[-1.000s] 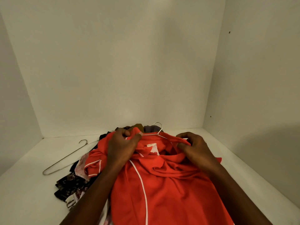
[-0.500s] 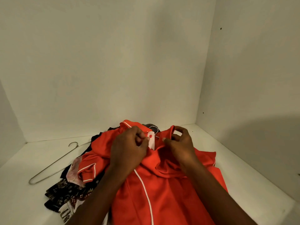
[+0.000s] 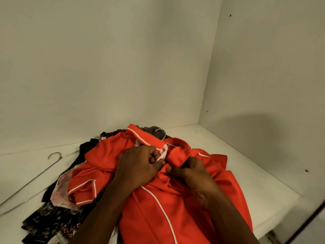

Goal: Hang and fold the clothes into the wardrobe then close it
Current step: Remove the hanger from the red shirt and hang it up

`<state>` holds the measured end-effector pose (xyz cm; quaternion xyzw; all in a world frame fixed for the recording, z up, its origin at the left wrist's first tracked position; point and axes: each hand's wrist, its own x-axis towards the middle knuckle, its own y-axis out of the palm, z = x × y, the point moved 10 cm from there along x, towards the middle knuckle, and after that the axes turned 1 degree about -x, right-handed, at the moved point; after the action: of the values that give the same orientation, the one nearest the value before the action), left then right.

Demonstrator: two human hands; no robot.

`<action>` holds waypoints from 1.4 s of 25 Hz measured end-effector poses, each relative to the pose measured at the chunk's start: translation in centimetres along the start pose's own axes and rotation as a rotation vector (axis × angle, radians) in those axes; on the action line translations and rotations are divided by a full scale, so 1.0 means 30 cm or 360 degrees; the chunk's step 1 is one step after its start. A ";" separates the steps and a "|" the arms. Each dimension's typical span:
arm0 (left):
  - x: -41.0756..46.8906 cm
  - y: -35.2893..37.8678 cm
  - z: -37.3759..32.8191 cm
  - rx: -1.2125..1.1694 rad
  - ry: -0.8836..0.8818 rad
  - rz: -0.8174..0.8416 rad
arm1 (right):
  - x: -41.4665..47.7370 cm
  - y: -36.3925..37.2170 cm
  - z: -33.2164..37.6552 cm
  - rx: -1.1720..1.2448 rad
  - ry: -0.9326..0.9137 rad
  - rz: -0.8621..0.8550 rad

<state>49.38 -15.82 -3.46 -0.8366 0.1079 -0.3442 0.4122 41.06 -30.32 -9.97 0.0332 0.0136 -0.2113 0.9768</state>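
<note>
A red shirt (image 3: 175, 208) with white piping lies on top of a pile of clothes on the white wardrobe shelf (image 3: 246, 173). My left hand (image 3: 139, 166) grips the shirt's collar near its white label. Close beside it, my right hand (image 3: 191, 171) pinches the red fabric at the neck opening. A thin wire hanger (image 3: 164, 136) pokes out from under the collar, mostly hidden by the shirt.
A second metal wire hanger (image 3: 35, 176) lies on the shelf to the left. Dark patterned clothes (image 3: 49, 221) and a pale pink garment (image 3: 61, 189) lie under the red shirt. Walls close the shelf at the back and right; a door edge (image 3: 307, 221) shows at lower right.
Both hands have moved together from the shirt's shoulders to the collar. The hanger's hook, in plain sight a second ago, is now mostly covered by the collar.
</note>
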 end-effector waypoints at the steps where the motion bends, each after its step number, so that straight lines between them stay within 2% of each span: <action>1: -0.002 -0.008 -0.006 -0.0151 0.0011 -0.0046 | -0.016 0.004 -0.006 0.0185 0.0026 -0.0008; 3: -0.016 -0.045 -0.014 -0.0493 0.0014 -0.0219 | -0.046 0.015 -0.026 0.0487 0.0053 -0.0108; 5: -0.030 -0.070 -0.015 -0.0729 0.0038 -0.0333 | -0.067 0.031 -0.041 0.0599 0.0070 -0.0202; 10: -0.037 -0.058 -0.044 -0.0988 0.0164 -0.0205 | -0.072 0.036 -0.048 0.0727 -0.0006 -0.0262; 13: -0.039 -0.056 -0.046 -0.1049 0.0183 -0.0196 | -0.074 0.033 -0.065 0.0541 -0.0145 -0.0227; 17: -0.043 -0.055 -0.055 -0.1083 0.0223 -0.0174 | -0.073 0.035 -0.075 0.0569 -0.0205 -0.0264; 23: -0.065 -0.057 -0.126 -0.0903 0.0521 -0.0126 | -0.111 0.007 -0.051 0.0541 -0.0444 -0.0370; 26: -0.067 -0.061 -0.131 -0.0787 0.0519 -0.0184 | -0.131 -0.007 -0.030 0.0361 -0.0629 -0.0470; 30: -0.074 -0.060 -0.144 -0.0598 0.0529 -0.0227 | -0.139 -0.025 -0.039 0.0408 -0.0630 -0.0551; 35: -0.067 -0.038 -0.125 -0.0772 0.0439 -0.0097 | -0.136 -0.021 -0.044 0.0429 -0.0661 -0.0523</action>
<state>45.28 -16.46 -2.00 -0.8590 0.2171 -0.4310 0.1707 37.07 -29.12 -11.16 0.1161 -0.2095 -0.3688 0.8981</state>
